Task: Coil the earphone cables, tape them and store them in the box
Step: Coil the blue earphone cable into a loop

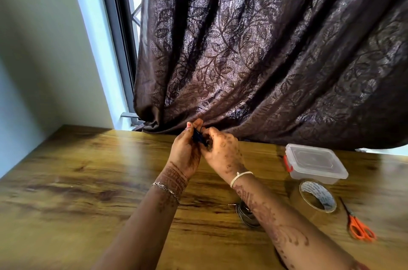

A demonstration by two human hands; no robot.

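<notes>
Pinching the dark cable [199, 137] above the desk [88, 181], with the fingers [197, 125] of both your left hand [185, 152] and right hand [223, 152] clamped on it, you look to be finishing the coil; next you need the tape [297, 200], lying beside the closed box [316, 167].

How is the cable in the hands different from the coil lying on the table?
The black cable is held up, pinched between the left hand and right hand; the coil looks grey and lies untouched on the table, partly under the right forearm. Both are bundled; neither is in the box yet.
</notes>
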